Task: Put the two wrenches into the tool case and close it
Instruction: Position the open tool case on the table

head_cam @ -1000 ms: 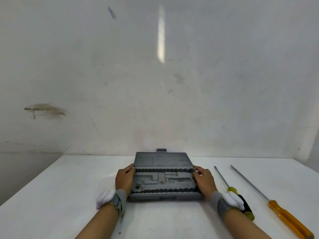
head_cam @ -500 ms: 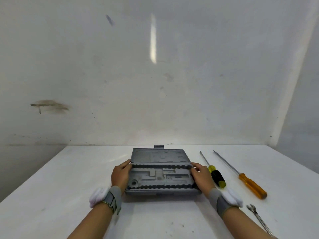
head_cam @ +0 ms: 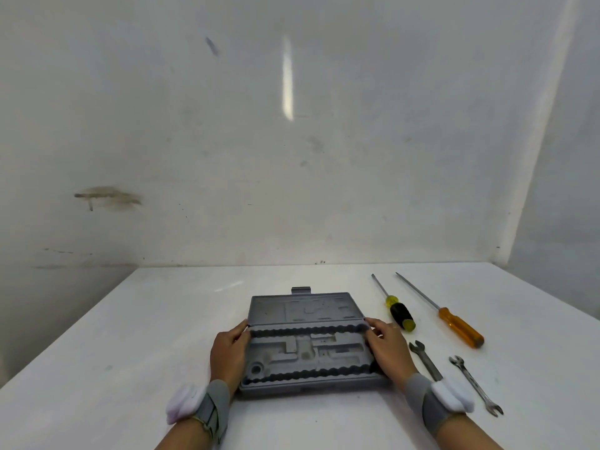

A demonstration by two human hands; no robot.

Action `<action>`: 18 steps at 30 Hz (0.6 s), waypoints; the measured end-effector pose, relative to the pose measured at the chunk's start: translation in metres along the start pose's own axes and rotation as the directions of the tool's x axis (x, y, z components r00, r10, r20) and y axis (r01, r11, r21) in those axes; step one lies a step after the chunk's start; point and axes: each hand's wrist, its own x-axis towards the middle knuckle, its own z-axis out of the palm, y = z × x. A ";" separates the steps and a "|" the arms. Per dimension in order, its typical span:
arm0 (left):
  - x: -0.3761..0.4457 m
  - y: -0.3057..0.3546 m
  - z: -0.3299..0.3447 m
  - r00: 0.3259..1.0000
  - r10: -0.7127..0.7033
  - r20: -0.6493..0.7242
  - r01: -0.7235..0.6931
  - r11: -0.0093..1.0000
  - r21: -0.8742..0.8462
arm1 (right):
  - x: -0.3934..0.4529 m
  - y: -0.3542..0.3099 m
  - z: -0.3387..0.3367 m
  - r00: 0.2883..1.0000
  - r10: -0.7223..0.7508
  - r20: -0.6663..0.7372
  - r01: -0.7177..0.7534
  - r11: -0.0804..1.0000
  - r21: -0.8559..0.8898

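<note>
A grey plastic tool case (head_cam: 308,383) lies open on the white table, its lid laid back flat toward the wall and its moulded tray bare. My left hand (head_cam: 227,354) grips the case's left side and my right hand (head_cam: 388,350) grips its right side. Two steel open-end wrenches lie on the table to the right of the case: the nearer one (head_cam: 423,358) is partly hidden by my right wrist, the other (head_cam: 475,384) lies further right.
Two screwdrivers lie beyond the wrenches: a black-and-yellow-handled one (head_cam: 401,315) close to the case's right corner and a long orange-handled one (head_cam: 459,326) further right. The white table (head_cam: 130,336) ends at a pale wall behind and drops off at the left.
The view has tilted down and to the right, bringing the two wrenches into sight. My hands stay on the sides of the case, whose lid now lies flatter.
</note>
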 end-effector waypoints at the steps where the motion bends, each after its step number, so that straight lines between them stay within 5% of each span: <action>1: -0.001 0.001 0.000 1.000 0.010 0.009 -0.010 1.000 0.012 | -0.002 0.000 0.000 1.000 0.008 -0.009 -0.008 1.000 -0.013; 18: -0.002 -0.003 0.000 0.996 0.056 0.069 -0.072 0.965 0.254 | -0.006 0.009 0.001 0.998 0.058 0.000 -0.057 0.984 -0.171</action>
